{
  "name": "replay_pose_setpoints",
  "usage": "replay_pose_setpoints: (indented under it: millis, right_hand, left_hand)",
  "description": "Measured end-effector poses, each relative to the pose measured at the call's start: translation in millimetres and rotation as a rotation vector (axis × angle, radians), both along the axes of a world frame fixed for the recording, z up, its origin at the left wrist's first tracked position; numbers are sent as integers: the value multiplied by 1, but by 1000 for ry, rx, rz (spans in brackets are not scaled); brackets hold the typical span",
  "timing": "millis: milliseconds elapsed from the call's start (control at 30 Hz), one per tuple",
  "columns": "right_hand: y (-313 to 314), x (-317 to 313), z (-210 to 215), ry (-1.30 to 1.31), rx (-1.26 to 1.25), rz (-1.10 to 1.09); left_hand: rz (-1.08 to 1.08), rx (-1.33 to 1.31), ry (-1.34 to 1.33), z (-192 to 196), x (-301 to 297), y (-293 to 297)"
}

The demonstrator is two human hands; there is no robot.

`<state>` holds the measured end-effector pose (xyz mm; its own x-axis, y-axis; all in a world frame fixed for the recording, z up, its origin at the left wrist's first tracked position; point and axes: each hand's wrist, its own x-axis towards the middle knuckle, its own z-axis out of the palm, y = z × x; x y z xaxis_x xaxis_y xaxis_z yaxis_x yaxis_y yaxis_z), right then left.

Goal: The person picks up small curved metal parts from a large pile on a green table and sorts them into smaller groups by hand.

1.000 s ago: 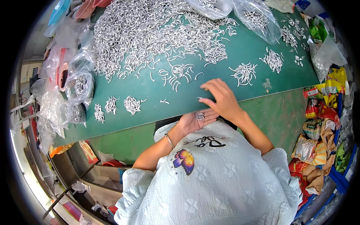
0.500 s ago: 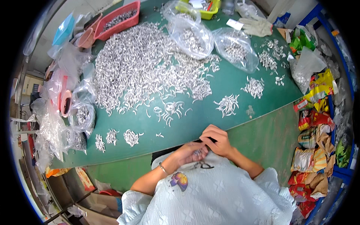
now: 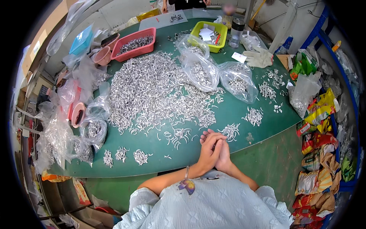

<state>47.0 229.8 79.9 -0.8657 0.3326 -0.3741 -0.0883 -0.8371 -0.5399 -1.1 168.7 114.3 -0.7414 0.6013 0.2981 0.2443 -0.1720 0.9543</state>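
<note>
My left hand (image 3: 208, 153) and my right hand (image 3: 224, 155) are pressed together at the near edge of the green table (image 3: 183, 158). The left fingers are folded across the right hand, and both look closed. Whatever lies between the palms, if anything, is hidden. Just beyond my fingertips is a small pile of curved silvery metal pieces (image 3: 230, 132). A large heap of the same pieces (image 3: 148, 84) spreads over the middle of the table. Smaller piles (image 3: 141, 157) lie near the front edge on the left, another (image 3: 254, 116) to the right.
A pink tray (image 3: 143, 48) of metal parts and a yellow-green basket (image 3: 221, 47) stand at the back. Clear bags of parts (image 3: 238, 82), a glove (image 3: 259, 57) and a bottle (image 3: 236, 33) are at the right. Plastic bags (image 3: 57, 133) crowd the left. Across the table shows another person's hand (image 3: 164, 8).
My hands have moved forward over the table edge, and the left now lies over the right. The view has tilted up, bringing the table's far end and another person into sight.
</note>
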Motion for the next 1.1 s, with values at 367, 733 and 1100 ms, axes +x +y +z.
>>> replay_pose_setpoints:
  millis: [367, 733, 1100]
  right_hand:
    - [82, 9, 14, 133, -313, -49]
    - [215, 33, 44, 23, -283, -657]
    - [222, 25, 28, -223, 272, -513]
  left_hand:
    - [-198, 174, -32, 14, -30, -24]
    - [39, -133, -166, 2, -62, -86]
    - [391, 63, -286, -8, -72, -102]
